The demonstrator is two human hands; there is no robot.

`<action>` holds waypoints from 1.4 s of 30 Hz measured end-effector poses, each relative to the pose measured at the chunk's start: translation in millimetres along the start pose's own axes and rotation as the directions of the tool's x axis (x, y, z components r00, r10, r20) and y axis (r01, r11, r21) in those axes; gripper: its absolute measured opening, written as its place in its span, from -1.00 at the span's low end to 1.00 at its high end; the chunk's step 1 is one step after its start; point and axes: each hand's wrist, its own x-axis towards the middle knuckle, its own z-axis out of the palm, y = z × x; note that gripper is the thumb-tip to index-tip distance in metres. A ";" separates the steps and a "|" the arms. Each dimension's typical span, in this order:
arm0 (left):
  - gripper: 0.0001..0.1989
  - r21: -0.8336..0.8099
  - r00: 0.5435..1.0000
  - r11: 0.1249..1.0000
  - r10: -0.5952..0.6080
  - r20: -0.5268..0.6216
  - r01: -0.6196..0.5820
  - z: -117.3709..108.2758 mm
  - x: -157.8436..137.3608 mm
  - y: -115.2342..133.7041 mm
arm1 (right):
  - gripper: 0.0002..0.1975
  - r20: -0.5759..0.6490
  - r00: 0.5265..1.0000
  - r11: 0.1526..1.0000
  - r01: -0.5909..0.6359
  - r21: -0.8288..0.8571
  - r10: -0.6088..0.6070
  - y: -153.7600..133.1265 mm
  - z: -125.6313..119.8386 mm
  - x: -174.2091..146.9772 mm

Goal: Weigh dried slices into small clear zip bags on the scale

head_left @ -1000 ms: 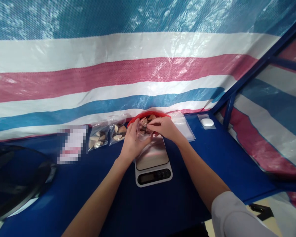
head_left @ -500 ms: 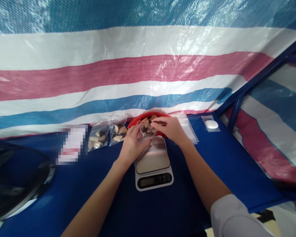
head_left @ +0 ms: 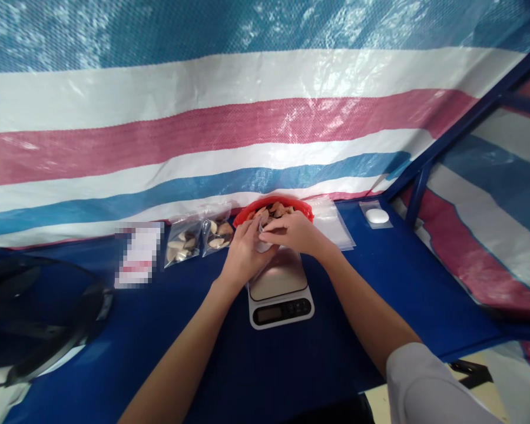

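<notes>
My left hand curls round a clear plastic bag, its mouth held open above the kitchen scale. At that mouth, the fingers of my right hand are pinched together on its edge; whether they also hold a small piece is hidden. Right behind both hands sits a red basket heaped with brown and cream wedge-shaped pieces. The scale is white with a metal plate, and its display looks dark. My wrists are on either side of it.
Two clear zip bags of similar pieces lie left of the basket, beside a blurred-out paper. Flat clear bags lie to the right, then a bagged white oval object. A dark round object stands at left; striped sheeting hangs behind.
The view has shifted slightly. My right fingers have closed in toward my left hand at the bag's mouth, and the round opening is now largely covered.
</notes>
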 end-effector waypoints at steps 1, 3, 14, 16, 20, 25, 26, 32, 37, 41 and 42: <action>-0.33 -0.008 1.000 1.000 -0.004 0.010 0.005 -0.6 0.2 -1.4 | -0.86 0.007 1.000 0.997 -0.021 0.074 0.020 1.4 -1.7 0.1; -0.28 -0.020 1.000 1.000 -0.007 0.025 0.007 -2.6 0.7 -4.8 | -0.86 0.034 0.997 0.970 -0.069 0.233 0.063 3.8 -5.5 0.2; -0.25 -0.056 0.999 0.998 0.030 0.013 -0.030 -13.4 15.1 12.3 | -0.78 0.009 0.993 0.894 -0.109 0.434 0.117 4.2 -11.3 3.7; -0.33 -0.071 0.999 0.997 0.032 -0.005 -0.032 -10.9 18.1 18.1 | -0.79 -0.019 0.994 0.904 -0.093 0.418 0.111 3.8 -11.0 3.8; -0.42 -0.095 0.999 0.995 0.041 -0.006 -0.042 -8.4 18.9 21.2 | -0.79 -0.001 0.996 0.891 -0.075 0.448 0.084 3.7 -8.3 2.4; -0.48 -0.099 1.000 0.995 0.010 -0.006 -0.011 -11.3 17.0 17.0 | -0.74 0.055 0.995 0.872 -0.100 0.479 0.084 8.0 -14.1 3.7; -0.51 -0.094 1.000 0.996 -0.003 -0.016 0.001 -13.1 17.2 15.7 | -0.73 0.055 0.995 0.868 -0.101 0.486 0.085 10.3 -17.6 4.7; -0.56 -0.118 0.989 0.985 -0.135 -0.061 0.127 -31.9 18.2 6.7 | -0.73 -0.071 0.990 0.929 -0.086 0.361 0.119 30.7 -33.1 13.4; -0.56 -0.139 0.983 0.978 -0.166 -0.080 0.154 -43.0 18.8 2.4 | -0.80 0.044 0.995 0.993 -0.081 -0.091 0.085 37.0 -21.2 20.5; -0.52 -0.115 0.986 0.982 -0.159 -0.056 0.151 -49.5 19.6 0.3 | -0.81 0.081 0.994 0.965 -0.050 -0.259 0.073 40.0 -12.2 22.3; -0.51 -0.118 0.986 0.981 -0.158 -0.046 0.152 -51.4 19.7 -0.3 | -0.81 0.080 0.993 0.963 -0.058 -0.262 0.081 41.3 -11.2 22.0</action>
